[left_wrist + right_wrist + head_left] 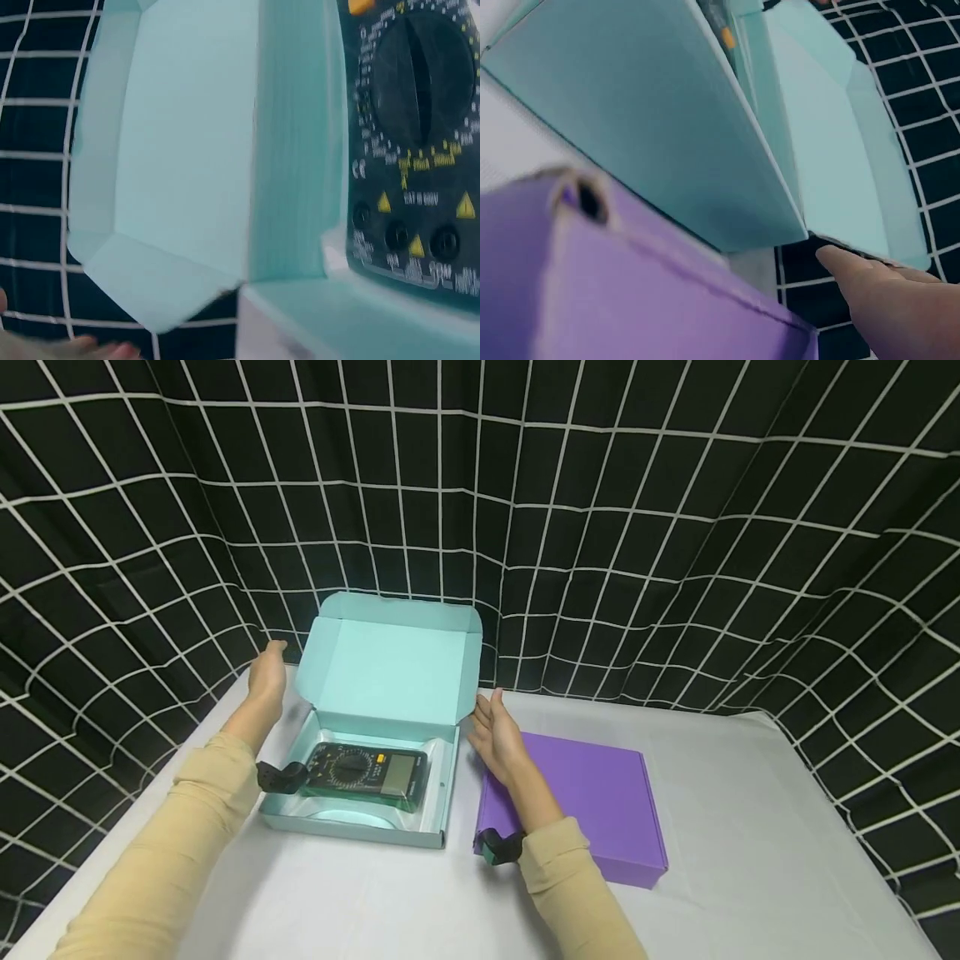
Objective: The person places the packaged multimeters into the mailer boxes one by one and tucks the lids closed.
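Observation:
A light teal cardboard box stands with its lid raised at the back. Inside it lies a black digital multimeter, its dial and ports close up in the left wrist view. My left hand is held up beside the lid's left flap, fingers extended, apart from it; only blurred fingertips show in the left wrist view. On the other side, my right hand is at the lid's right flap. Its fingertips touch or nearly touch that flap, thumb pointing up; the right wrist view shows the hand at the flap's edge.
A closed purple box sits right of the teal one, partly under my right forearm. Both rest on a white-covered table. A black curtain with a white grid hangs behind and along the sides.

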Available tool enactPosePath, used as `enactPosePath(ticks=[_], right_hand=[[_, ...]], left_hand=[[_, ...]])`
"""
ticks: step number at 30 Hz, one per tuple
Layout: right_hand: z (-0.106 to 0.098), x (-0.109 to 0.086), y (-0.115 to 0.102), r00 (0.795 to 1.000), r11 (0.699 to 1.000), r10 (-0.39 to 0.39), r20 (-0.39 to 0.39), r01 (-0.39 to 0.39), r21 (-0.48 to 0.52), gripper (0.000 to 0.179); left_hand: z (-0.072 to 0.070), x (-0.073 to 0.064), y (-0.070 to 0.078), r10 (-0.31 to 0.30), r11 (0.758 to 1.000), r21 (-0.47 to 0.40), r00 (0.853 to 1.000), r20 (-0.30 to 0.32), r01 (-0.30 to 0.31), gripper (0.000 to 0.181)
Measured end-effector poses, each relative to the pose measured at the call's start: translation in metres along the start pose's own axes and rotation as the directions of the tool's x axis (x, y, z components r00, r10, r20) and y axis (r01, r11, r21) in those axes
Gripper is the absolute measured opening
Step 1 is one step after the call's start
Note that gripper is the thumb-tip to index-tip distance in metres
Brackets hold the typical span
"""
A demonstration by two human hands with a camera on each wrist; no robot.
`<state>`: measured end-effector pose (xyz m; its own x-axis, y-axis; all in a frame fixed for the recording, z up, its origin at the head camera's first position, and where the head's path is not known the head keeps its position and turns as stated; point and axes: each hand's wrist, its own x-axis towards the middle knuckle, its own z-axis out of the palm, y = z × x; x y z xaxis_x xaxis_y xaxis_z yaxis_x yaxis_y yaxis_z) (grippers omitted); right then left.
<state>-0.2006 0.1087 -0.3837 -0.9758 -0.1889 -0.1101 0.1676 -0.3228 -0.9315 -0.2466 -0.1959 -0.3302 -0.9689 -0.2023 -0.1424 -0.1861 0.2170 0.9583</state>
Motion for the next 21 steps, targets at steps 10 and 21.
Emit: enactPosePath(ticks=[10, 21], right_hand=[[0.004, -0.002, 0.002, 0.999, 0.996, -0.016, 0.033, 0.019, -0.084, 0.077], [0.003, -0.013, 0.0, 0.995, 0.968, 0.01, 0.097, 0.015, -0.251, 0.081]], left_hand=[[-0.014, 0.008, -0.01, -0.017, 0.986, -0.157, 0.962, 0.273, 0.062, 0.064], [-0.033, -0.005, -0.012, 0.0, 0.998, -0.06, 0.941, 0.338, 0.022, 0.072]])
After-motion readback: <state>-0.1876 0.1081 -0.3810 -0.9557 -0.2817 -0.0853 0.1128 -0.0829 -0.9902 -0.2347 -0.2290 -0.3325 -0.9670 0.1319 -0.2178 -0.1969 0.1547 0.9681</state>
